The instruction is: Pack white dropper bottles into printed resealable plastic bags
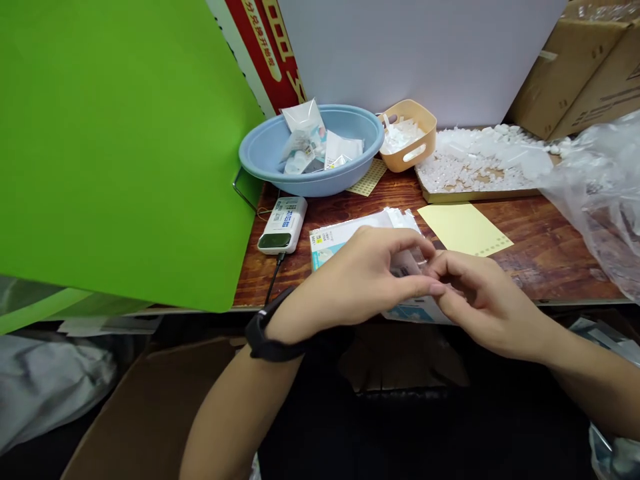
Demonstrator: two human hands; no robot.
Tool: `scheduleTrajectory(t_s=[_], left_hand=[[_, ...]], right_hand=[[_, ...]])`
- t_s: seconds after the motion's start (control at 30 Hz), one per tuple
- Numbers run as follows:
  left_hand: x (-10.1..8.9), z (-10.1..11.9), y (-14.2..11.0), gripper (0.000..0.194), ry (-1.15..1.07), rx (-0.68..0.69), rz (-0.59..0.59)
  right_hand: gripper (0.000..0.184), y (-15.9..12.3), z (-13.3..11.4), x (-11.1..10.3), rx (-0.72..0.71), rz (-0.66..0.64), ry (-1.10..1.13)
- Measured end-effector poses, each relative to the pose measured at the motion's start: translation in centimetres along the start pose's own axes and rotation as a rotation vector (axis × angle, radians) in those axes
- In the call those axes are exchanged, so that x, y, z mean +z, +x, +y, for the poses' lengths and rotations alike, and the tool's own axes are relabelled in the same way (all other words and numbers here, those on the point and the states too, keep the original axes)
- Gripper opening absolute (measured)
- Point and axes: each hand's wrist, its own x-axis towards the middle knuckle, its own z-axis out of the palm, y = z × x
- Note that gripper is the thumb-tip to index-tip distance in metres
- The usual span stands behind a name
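My left hand (365,277) and my right hand (483,300) meet above the front edge of the wooden table, with their fingers around a small clear plastic item (413,262). The item is partly hidden by my fingers, so its exact shape cannot be made out. Below my hands lies a stack of printed white and blue packets (345,239), with part of it showing past my right hand. A black band (270,330) circles my left wrist. A pale yellow sheet (465,230) lies just beyond my right hand.
On the wooden table (555,273) stand a blue plastic basin (260,153) of bagged items, an orange basket (407,137) of white pieces, a tray (475,160) of white pieces, and a white digital device (283,225) with a cable. A green board (115,147) fills the left; a plastic bag (600,193) fills the right.
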Motion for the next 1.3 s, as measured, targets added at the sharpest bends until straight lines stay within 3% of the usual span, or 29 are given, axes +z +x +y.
scheduleTrajectory(t_s=[0.07, 0.47, 0.67, 0.83, 1.03, 1.2, 1.3], left_hand=[[-0.1, -0.4, 1.0, 0.02, -0.017, -0.054, -0.073], [1.6, -2.7, 0.8, 0.008, -0.287, -0.167, 0.013], [2.1, -2.9, 0.7, 0.009, -0.202, -0.105, 0.165], [2.0, -3.1, 0.4, 0.013, -0.173, -0.106, 0.168], [1.0, -3.9, 0.0, 0.013, -0.229, -0.086, 0.074], [-0.4, -5.3, -0.2, 0.03, -0.223, -0.184, -0.18], [-0.8, -6.0, -0.4, 0.029, -0.214, -0.21, -0.284]], right_hand=[[0.011, -0.2, 0.1, -0.3, 0.023, -0.003, -0.024], [0.011, -0.2, 1.7, -0.1, 0.073, 0.038, -0.114], [0.013, -0.1, 1.6, -0.1, 0.089, 0.019, -0.084], [0.013, 0.2, 1.4, 0.2, 0.126, -0.021, -0.046], [0.015, 0.8, 1.6, 0.3, 0.194, -0.027, 0.012], [0.019, 0.9, 2.4, 0.1, 0.257, 0.026, 0.06], [0.021, 0.6, 2.9, -0.5, 0.278, 0.061, 0.088]])
